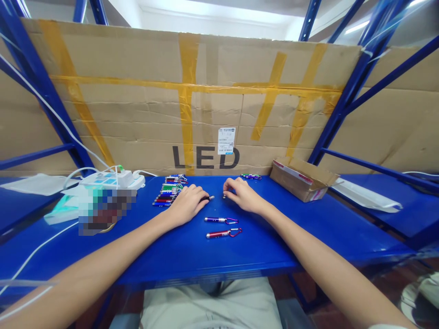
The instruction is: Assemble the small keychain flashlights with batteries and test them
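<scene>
My left hand (188,204) is closed around a small dark pen-like flashlight (210,198); only its silver end shows past the fingertips. Across a narrow gap, my right hand (243,193) pinches a tiny silvery piece (224,197), too small to name. In front of both hands lie a purple-blue keychain flashlight (215,220) and a red keychain flashlight (218,234), each with a carabiner clip pointing right. Left of my left hand is a row of several similar flashlights (168,193) in mixed colours, partly covered by the hand. A green flashlight (251,176) lies behind my right hand.
An open cardboard box (298,178) stands at the back right of the blue table (171,256), beside a white flattened packet (368,195). A white power strip (132,180) with cables and a blurred item (106,210) sit left. A cardboard panel (144,123) rises behind.
</scene>
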Demonstrator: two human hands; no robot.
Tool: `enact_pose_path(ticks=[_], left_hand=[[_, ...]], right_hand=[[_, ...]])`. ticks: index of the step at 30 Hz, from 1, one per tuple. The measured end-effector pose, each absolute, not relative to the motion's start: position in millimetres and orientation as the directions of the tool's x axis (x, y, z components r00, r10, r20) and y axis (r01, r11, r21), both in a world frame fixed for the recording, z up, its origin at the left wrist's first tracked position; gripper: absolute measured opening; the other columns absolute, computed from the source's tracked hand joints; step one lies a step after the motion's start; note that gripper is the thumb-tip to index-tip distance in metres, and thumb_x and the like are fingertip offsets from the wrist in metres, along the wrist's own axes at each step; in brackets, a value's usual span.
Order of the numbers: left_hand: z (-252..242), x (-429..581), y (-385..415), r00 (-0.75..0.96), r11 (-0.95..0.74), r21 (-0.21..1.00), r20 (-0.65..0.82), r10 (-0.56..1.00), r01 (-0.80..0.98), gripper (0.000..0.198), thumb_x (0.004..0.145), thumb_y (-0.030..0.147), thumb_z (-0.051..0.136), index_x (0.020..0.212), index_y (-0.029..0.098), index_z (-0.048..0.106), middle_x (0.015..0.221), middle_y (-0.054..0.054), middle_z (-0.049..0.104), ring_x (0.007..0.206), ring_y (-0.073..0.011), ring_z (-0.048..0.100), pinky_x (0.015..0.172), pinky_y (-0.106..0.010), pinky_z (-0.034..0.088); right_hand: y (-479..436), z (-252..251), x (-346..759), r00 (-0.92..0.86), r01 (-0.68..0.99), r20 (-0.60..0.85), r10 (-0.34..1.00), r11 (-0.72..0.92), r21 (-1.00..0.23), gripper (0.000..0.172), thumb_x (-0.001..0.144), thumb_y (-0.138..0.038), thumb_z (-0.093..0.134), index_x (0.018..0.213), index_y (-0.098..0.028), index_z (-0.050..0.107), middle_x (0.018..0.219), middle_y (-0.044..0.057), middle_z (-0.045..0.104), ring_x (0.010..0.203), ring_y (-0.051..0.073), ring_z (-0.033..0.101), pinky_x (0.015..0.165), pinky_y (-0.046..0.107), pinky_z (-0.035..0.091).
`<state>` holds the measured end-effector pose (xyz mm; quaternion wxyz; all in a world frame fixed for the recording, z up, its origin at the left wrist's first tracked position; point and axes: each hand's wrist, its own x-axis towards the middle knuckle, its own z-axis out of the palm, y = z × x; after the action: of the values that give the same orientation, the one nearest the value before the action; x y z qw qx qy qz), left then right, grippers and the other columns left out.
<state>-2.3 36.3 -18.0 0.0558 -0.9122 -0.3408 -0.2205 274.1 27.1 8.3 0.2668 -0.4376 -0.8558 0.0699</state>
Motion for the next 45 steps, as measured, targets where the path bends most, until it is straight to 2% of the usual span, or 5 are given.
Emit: enact_pose_path(ticks=[4, 12, 24, 33, 45], left_hand=[[-17.1, -5.4, 35.8, 0.631, -0.77, 0.147, 0.489, 0.602, 0.621, 0.027, 0.113, 0.036, 0.052, 0.119, 0.022, 0.074, 0.117, -0.009, 0.076, 0.105, -0.0278, 0.063, 0.095, -0.044, 0.048], [-11.6, -6.5, 30.9, 0.611, -0.775, 0.212, 0.507, 0.608, 0.596, 0.023, 0.112, 0.035, 0.054, 0.12, 0.023, 0.072, 0.119, -0.008, 0.078, 0.108, -0.0276, 0.065, 0.099, -0.045, 0.05], [-13.4, -6.1, 30.8, 0.569, -0.743, 0.35, 0.485, 0.664, 0.57, 0.017, 0.108, 0.038, 0.061, 0.112, 0.024, 0.07, 0.106, -0.005, 0.075, 0.1, -0.0267, 0.067, 0.094, -0.043, 0.051], [-6.4, -5.8, 24.6, 0.538, -0.75, 0.424, 0.524, 0.66, 0.507, 0.019, 0.107, 0.04, 0.06, 0.114, 0.023, 0.065, 0.112, -0.006, 0.075, 0.099, -0.0248, 0.07, 0.094, -0.041, 0.054], [-8.8, -3.1, 22.3, 0.551, -0.76, 0.415, 0.525, 0.648, 0.5, 0.021, 0.111, 0.035, 0.053, 0.126, 0.025, 0.065, 0.12, -0.007, 0.078, 0.112, -0.0263, 0.073, 0.102, -0.043, 0.055]], right_hand=[[28.7, 7.7, 275.7, -0.477, 0.669, 0.408, 0.778, 0.623, -0.405, 0.006, 0.101, -0.019, 0.062, 0.098, -0.023, 0.059, 0.099, 0.005, 0.069, 0.096, 0.024, 0.057, 0.088, 0.037, 0.043], [26.5, 8.4, 274.0, -0.479, 0.621, 0.434, 0.763, 0.644, -0.447, 0.004, 0.096, -0.019, 0.064, 0.095, -0.023, 0.062, 0.095, 0.003, 0.071, 0.091, 0.022, 0.06, 0.084, 0.035, 0.045], [30.8, 0.9, 273.0, -0.488, 0.57, 0.425, 0.762, 0.648, -0.506, 0.012, 0.103, -0.023, 0.063, 0.106, -0.025, 0.075, 0.106, 0.004, 0.081, 0.097, 0.025, 0.07, 0.09, 0.037, 0.05], [28.5, 2.1, 274.7, -0.424, 0.429, 0.421, 0.802, 0.587, -0.686, 0.008, 0.099, -0.03, 0.064, 0.102, -0.022, 0.067, 0.1, 0.005, 0.08, 0.095, 0.023, 0.074, 0.09, 0.037, 0.055], [21.9, 6.1, 267.7, -0.43, 0.46, 0.444, 0.786, 0.614, -0.641, 0.008, 0.102, -0.031, 0.058, 0.101, -0.024, 0.059, 0.093, 0.002, 0.07, 0.086, 0.02, 0.065, 0.083, 0.035, 0.05]])
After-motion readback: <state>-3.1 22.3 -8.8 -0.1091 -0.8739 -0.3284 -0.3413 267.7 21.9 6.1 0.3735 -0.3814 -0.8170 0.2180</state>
